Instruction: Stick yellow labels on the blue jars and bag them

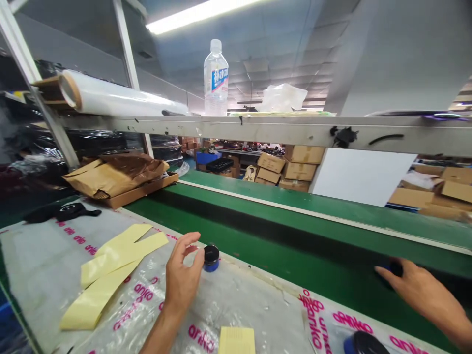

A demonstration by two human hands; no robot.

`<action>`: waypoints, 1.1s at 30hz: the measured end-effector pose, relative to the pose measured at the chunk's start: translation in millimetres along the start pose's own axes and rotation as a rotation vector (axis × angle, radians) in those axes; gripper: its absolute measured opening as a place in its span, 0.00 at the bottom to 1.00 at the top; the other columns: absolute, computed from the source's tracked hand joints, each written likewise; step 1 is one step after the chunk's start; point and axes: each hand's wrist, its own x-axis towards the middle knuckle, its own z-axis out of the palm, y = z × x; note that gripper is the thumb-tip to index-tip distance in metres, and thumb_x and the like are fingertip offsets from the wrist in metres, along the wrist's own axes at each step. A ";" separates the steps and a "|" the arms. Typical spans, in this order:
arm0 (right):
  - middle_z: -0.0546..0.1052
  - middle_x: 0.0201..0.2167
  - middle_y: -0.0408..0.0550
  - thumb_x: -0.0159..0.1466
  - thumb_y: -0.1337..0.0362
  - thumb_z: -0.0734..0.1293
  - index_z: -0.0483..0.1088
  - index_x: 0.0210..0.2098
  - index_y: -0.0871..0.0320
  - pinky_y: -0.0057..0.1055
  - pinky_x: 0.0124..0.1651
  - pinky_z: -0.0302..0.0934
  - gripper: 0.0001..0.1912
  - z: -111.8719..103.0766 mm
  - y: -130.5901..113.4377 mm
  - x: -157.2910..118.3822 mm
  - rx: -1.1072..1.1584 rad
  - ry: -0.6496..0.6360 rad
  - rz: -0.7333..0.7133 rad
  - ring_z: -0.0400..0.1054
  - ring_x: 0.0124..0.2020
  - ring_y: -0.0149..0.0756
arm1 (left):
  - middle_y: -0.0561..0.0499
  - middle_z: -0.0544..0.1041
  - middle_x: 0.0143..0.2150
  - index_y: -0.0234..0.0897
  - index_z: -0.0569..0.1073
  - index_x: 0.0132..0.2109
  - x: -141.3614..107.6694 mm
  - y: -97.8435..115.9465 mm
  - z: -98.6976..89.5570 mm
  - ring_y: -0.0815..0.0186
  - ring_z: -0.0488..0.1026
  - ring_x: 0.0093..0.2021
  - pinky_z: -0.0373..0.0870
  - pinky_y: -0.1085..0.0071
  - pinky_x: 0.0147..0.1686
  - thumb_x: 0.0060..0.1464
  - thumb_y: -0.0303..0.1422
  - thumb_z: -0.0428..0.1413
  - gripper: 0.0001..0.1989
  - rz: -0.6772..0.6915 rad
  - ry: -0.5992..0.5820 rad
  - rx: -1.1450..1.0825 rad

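My left hand point(183, 270) is over the plastic-covered table, its thumb and fingers apart with a gap between them. Right beside the thumb stands a small round jar point(211, 259) with a black lid and a blue body; I cannot tell whether the thumb touches it. Over the green conveyor belt at the right, my right hand point(424, 290) grips a small dark jar point(396, 268), partly hidden by the fingers and blurred. Another black-lidded blue jar point(365, 343) is cut off by the bottom edge. A yellow printed slip point(237, 340) lies near the front.
Yellow strips point(110, 273) lie on the table at the left, with a black cloth-like item point(62, 211) behind them. Brown paper point(118, 172) sits in a shallow carton. The overhead shelf point(273, 129) carries a plastic bottle point(216, 81) and a film roll point(121, 96).
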 end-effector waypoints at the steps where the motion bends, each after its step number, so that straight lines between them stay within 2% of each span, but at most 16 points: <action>1: 0.81 0.37 0.72 0.58 0.44 0.66 0.77 0.38 0.53 0.47 0.39 0.65 0.21 -1.8 -18.3 -8.6 0.033 -0.054 -0.020 0.79 0.35 0.55 | 0.45 0.76 0.52 0.39 0.72 0.49 -4.8 6.2 0.4 0.58 0.75 0.51 0.74 0.60 0.54 0.61 0.40 0.53 0.13 -0.010 0.001 -0.037; 2: 0.81 0.40 0.68 0.57 0.41 0.66 0.76 0.44 0.53 0.46 0.40 0.67 0.26 -3.1 -39.6 -20.9 0.074 -0.109 -0.036 0.79 0.39 0.55 | 0.46 0.78 0.47 0.39 0.72 0.48 -10.8 11.9 1.8 0.59 0.77 0.48 0.75 0.62 0.51 0.62 0.41 0.54 0.13 -0.030 -0.038 -0.089; 3: 0.81 0.43 0.65 0.53 0.41 0.69 0.74 0.49 0.53 0.48 0.47 0.67 0.31 -3.7 -63.2 -36.9 0.201 -0.168 -0.024 0.77 0.45 0.58 | 0.47 0.78 0.45 0.39 0.72 0.47 -18.1 16.7 4.1 0.60 0.77 0.45 0.76 0.63 0.49 0.62 0.42 0.54 0.13 -0.059 -0.122 -0.159; 5: 0.80 0.50 0.58 0.50 0.44 0.71 0.71 0.53 0.53 0.47 0.56 0.65 0.34 -2.7 -112.8 -77.1 0.517 -0.320 -0.095 0.74 0.53 0.56 | 0.46 0.78 0.47 0.40 0.72 0.51 -35.1 22.6 11.6 0.59 0.77 0.46 0.76 0.63 0.48 0.59 0.41 0.59 0.15 -0.147 -0.399 -0.345; 7: 0.77 0.55 0.54 0.56 0.47 0.71 0.69 0.56 0.52 0.45 0.56 0.66 0.32 1.2 -158.2 -121.2 0.680 -0.537 -0.164 0.73 0.54 0.53 | 0.43 0.73 0.59 0.43 0.69 0.59 -52.2 23.1 21.0 0.56 0.76 0.51 0.76 0.62 0.48 0.49 0.37 0.67 0.31 -0.213 -0.678 -0.510; 8: 0.78 0.54 0.53 0.56 0.48 0.71 0.70 0.54 0.52 0.45 0.55 0.67 0.30 4.0 -177.1 -141.7 0.685 -0.587 -0.180 0.73 0.53 0.53 | 0.42 0.68 0.64 0.46 0.65 0.64 -59.4 21.8 25.6 0.53 0.74 0.54 0.76 0.61 0.48 0.42 0.35 0.71 0.42 -0.206 -0.754 -0.543; 10: 0.79 0.53 0.52 0.56 0.53 0.72 0.72 0.53 0.51 0.44 0.53 0.67 0.26 10.4 -205.3 -175.1 0.664 -0.670 -0.251 0.74 0.51 0.52 | 0.44 0.64 0.68 0.50 0.60 0.68 -68.7 18.4 32.8 0.51 0.71 0.58 0.75 0.60 0.52 0.36 0.27 0.72 0.52 -0.105 -0.781 -0.483; 12: 0.79 0.51 0.50 0.54 0.57 0.73 0.74 0.51 0.51 0.43 0.53 0.67 0.25 16.7 -220.4 -195.5 0.638 -0.673 -0.297 0.73 0.51 0.51 | 0.48 0.67 0.66 0.52 0.62 0.67 -70.6 16.4 35.5 0.52 0.69 0.61 0.70 0.59 0.58 0.41 0.22 0.67 0.47 0.067 -0.747 -0.353; 14: 0.78 0.53 0.51 0.56 0.55 0.71 0.72 0.53 0.52 0.41 0.50 0.68 0.25 22.7 -223.2 -204.6 0.668 -0.615 -0.273 0.73 0.51 0.50 | 0.50 0.70 0.63 0.52 0.64 0.65 -66.2 16.7 34.0 0.55 0.68 0.62 0.66 0.59 0.62 0.46 0.20 0.61 0.41 0.180 -0.708 -0.247; 15: 0.76 0.54 0.52 0.59 0.53 0.69 0.71 0.55 0.52 0.40 0.48 0.69 0.26 25.8 -220.5 -206.6 0.678 -0.569 -0.240 0.72 0.52 0.49 | 0.50 0.71 0.63 0.51 0.65 0.64 -62.6 17.3 32.4 0.56 0.68 0.63 0.64 0.59 0.64 0.47 0.20 0.59 0.39 0.187 -0.680 -0.208; 17: 0.73 0.58 0.54 0.64 0.50 0.64 0.67 0.58 0.53 0.39 0.47 0.70 0.26 32.8 -208.7 -209.6 0.637 -0.493 -0.210 0.71 0.53 0.48 | 0.49 0.71 0.62 0.47 0.67 0.62 -54.4 17.4 29.3 0.56 0.68 0.62 0.63 0.59 0.64 0.46 0.20 0.58 0.36 0.119 -0.601 -0.107; 19: 0.73 0.58 0.54 0.66 0.52 0.61 0.68 0.57 0.53 0.42 0.50 0.68 0.23 41.0 -192.5 -215.1 0.534 -0.457 -0.261 0.71 0.53 0.48 | 0.47 0.72 0.60 0.43 0.68 0.59 -47.1 14.3 27.8 0.55 0.69 0.61 0.64 0.58 0.63 0.46 0.21 0.58 0.32 0.030 -0.521 -0.010; 23: 0.78 0.52 0.53 0.63 0.61 0.61 0.70 0.58 0.55 0.42 0.51 0.67 0.24 54.7 -169.1 -232.7 0.487 -0.574 -0.365 0.74 0.47 0.45 | 0.47 0.76 0.54 0.42 0.69 0.56 -42.5 2.8 29.8 0.53 0.74 0.56 0.68 0.57 0.57 0.47 0.25 0.61 0.28 -0.047 -0.518 0.054; 28: 0.80 0.48 0.50 0.58 0.65 0.66 0.69 0.59 0.55 0.38 0.47 0.66 0.29 59.0 -173.8 -240.2 0.481 -0.776 -0.316 0.73 0.39 0.41 | 0.45 0.79 0.53 0.43 0.71 0.56 -50.4 -5.2 34.5 0.46 0.75 0.55 0.68 0.52 0.55 0.43 0.27 0.66 0.30 -0.064 -0.563 0.144; 30: 0.80 0.43 0.48 0.56 0.68 0.66 0.72 0.55 0.55 0.36 0.43 0.65 0.27 61.0 -177.7 -239.8 0.496 -0.802 -0.273 0.73 0.36 0.40 | 0.43 0.78 0.54 0.42 0.70 0.57 -52.4 -6.8 36.0 0.45 0.74 0.55 0.67 0.51 0.56 0.44 0.27 0.65 0.32 -0.063 -0.571 0.171; 33: 0.79 0.33 0.44 0.56 0.69 0.65 0.76 0.45 0.56 0.32 0.37 0.64 0.18 65.5 -177.8 -239.0 0.619 -0.822 -0.170 0.72 0.31 0.37 | 0.41 0.76 0.58 0.40 0.68 0.61 -52.0 -6.7 35.6 0.45 0.72 0.58 0.66 0.51 0.57 0.45 0.28 0.66 0.34 -0.055 -0.593 0.180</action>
